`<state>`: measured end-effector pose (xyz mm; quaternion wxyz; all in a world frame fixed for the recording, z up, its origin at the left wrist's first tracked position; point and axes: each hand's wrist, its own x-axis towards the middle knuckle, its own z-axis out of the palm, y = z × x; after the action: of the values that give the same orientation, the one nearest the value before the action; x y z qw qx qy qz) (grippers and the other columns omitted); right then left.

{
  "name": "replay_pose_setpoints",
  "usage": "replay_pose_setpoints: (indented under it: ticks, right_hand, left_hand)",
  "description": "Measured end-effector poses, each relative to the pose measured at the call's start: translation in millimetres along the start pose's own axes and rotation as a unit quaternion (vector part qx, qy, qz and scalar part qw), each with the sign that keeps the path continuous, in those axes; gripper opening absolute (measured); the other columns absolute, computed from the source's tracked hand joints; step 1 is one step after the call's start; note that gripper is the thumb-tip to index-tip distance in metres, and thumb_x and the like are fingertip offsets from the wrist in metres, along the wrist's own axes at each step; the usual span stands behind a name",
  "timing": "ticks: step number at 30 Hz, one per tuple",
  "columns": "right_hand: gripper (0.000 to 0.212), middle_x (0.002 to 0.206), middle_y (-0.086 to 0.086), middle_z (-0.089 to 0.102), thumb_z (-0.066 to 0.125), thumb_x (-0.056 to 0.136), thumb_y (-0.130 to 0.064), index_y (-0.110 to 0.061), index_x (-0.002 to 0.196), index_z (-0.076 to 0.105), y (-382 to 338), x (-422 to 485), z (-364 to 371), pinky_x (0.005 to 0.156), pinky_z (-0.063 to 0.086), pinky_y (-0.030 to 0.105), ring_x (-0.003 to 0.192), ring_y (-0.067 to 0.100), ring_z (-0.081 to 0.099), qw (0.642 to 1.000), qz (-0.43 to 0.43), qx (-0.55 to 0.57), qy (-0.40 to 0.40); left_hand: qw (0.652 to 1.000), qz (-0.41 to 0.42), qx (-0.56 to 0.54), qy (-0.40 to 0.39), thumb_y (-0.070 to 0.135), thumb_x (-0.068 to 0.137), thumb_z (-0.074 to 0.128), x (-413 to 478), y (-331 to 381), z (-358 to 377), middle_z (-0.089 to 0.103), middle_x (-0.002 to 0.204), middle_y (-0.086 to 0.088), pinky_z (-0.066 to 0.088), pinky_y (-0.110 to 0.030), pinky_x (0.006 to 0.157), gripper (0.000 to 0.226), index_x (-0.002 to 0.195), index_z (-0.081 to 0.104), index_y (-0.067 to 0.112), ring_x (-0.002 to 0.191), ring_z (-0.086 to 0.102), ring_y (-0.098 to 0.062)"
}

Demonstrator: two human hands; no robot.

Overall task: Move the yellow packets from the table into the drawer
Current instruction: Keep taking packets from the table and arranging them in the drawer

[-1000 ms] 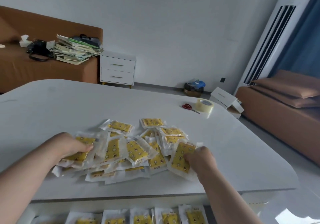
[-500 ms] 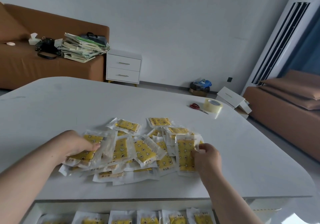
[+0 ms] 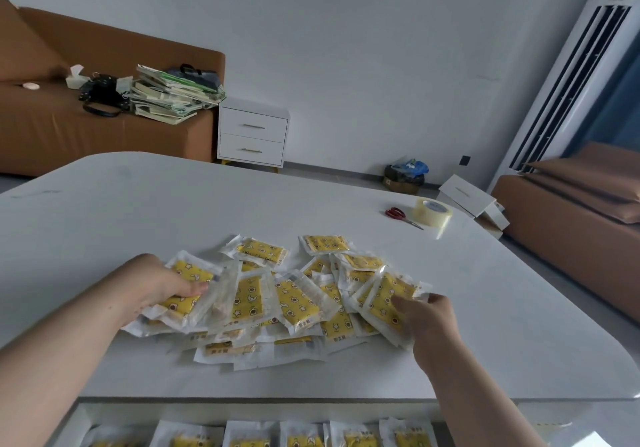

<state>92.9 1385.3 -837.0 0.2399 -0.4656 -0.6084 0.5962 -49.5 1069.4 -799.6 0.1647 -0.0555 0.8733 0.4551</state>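
A loose heap of yellow packets in clear wrappers lies on the white table near its front edge. My left hand grips a small stack of packets at the heap's left end, thumb on top. At the right end my right hand pinches one tilted packet by its edge. Below the table edge the open drawer shows a row of several packets lying side by side.
Red-handled scissors and a roll of clear tape sit at the table's far right. Beyond are a brown sofa with stacked books, a white nightstand, a standing air conditioner and a cushioned bench.
My right hand has turned and lifted its packet so it now lies tilted. My left hand keeps its hold on the stack at the left. The camera view shifted slightly.
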Motion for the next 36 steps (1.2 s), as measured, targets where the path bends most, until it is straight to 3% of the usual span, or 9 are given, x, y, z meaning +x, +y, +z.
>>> replay_pose_setpoints:
  ticks: [3, 5, 7, 12, 19, 27, 31, 33, 36]
  right_hand:
    - [0.067, 0.108, 0.012, 0.057, 0.078, 0.074, -0.002, -0.008, 0.131, 0.043, -2, -3, 1, 0.065, 0.048, 0.034, 0.088, 0.031, 0.058, 0.999, 0.021, 0.009, 0.037]
    - [0.058, 0.100, 0.019, 0.062, 0.079, 0.069, 0.003, 0.003, 0.121, 0.053, -4, -1, 0, 0.071, 0.056, 0.042, 0.082, 0.034, 0.061, 0.994, 0.065, 0.075, 0.036]
    - [0.040, 0.093, 0.020, 0.067, 0.077, 0.067, 0.007, 0.007, 0.105, 0.064, -7, 5, -5, 0.082, 0.056, 0.055, 0.081, 0.035, 0.066, 0.983, 0.107, 0.149, 0.007]
    - [0.020, 0.090, 0.014, 0.070, 0.072, 0.079, -0.002, -0.010, 0.096, 0.066, -11, 7, -13, 0.085, 0.055, 0.055, 0.085, 0.034, 0.069, 0.981, 0.085, 0.174, -0.010]
    - [0.019, 0.090, 0.003, 0.066, 0.063, 0.091, -0.005, -0.022, 0.084, 0.058, -30, -25, -19, 0.081, 0.053, 0.042, 0.082, 0.024, 0.064, 0.987, -0.057, 0.146, -0.017]
    - [0.025, 0.103, 0.018, 0.072, 0.065, 0.083, 0.008, -0.002, 0.106, 0.064, -66, -78, -32, 0.089, 0.053, 0.053, 0.096, 0.037, 0.068, 0.969, -0.042, 0.190, -0.151]
    - [0.032, 0.107, 0.021, 0.071, 0.058, 0.084, 0.013, 0.000, 0.112, 0.062, -66, -119, -48, 0.080, 0.056, 0.051, 0.099, 0.038, 0.068, 0.949, -0.020, 0.200, -0.242]
    - [0.030, 0.107, 0.021, 0.070, 0.057, 0.085, 0.015, -0.001, 0.110, 0.062, -58, -139, -51, 0.079, 0.056, 0.050, 0.099, 0.038, 0.067, 0.949, -0.012, 0.194, -0.248]
    - [0.024, 0.107, 0.021, 0.070, 0.059, 0.085, 0.013, -0.003, 0.103, 0.063, -44, -161, -50, 0.089, 0.053, 0.054, 0.101, 0.039, 0.067, 0.954, -0.011, 0.169, -0.246]
  left_hand:
    - [1.000, 0.006, -0.008, 0.008, 0.022, 0.068, 0.087, 0, 0, -1, 0.057, 0.106, -0.019, 0.040, -0.035, 0.078, 0.056, 0.105, 0.056, -0.007, 0.098, 0.053, -0.032]
    - [0.999, 0.000, -0.047, 0.000, 0.017, 0.071, 0.085, 1, 0, -4, 0.059, 0.086, -0.014, 0.042, -0.031, 0.064, 0.038, 0.087, 0.058, -0.004, 0.076, 0.053, -0.025]
    - [0.995, -0.014, -0.096, -0.017, 0.010, 0.074, 0.081, 3, -1, -8, 0.065, 0.075, -0.015, 0.048, -0.032, 0.060, 0.031, 0.091, 0.061, -0.007, 0.067, 0.058, -0.026]
    - [0.987, -0.023, -0.155, -0.023, -0.003, 0.077, 0.075, 4, -1, -13, 0.067, 0.054, -0.012, 0.056, -0.036, 0.055, 0.017, 0.083, 0.060, -0.001, 0.063, 0.064, -0.027]
    - [0.976, 0.076, -0.204, -0.005, 0.012, 0.078, 0.077, -2, 6, -22, 0.069, 0.096, -0.011, 0.055, -0.044, 0.069, 0.033, 0.106, 0.059, 0.018, 0.084, 0.067, -0.033]
    - [0.959, 0.091, -0.258, -0.071, 0.008, 0.086, 0.063, -48, 12, -46, 0.071, 0.095, -0.014, 0.052, -0.035, 0.065, 0.015, 0.101, 0.065, 0.013, 0.077, 0.066, -0.030]
    - [0.935, 0.047, -0.333, -0.114, 0.004, 0.086, 0.055, -87, 1, -53, 0.073, 0.070, -0.012, 0.054, -0.026, 0.045, 0.012, 0.091, 0.065, 0.005, 0.052, 0.068, -0.023]
    - [0.929, 0.050, -0.340, -0.137, 0.003, 0.083, 0.058, -106, -9, -51, 0.074, 0.074, -0.013, 0.057, -0.031, 0.052, 0.011, 0.092, 0.065, 0.003, 0.058, 0.071, -0.025]
    - [0.927, 0.056, -0.329, -0.172, 0.005, 0.069, 0.066, -128, -29, -51, 0.073, 0.096, -0.019, 0.058, -0.041, 0.065, 0.037, 0.106, 0.066, 0.003, 0.083, 0.071, -0.033]
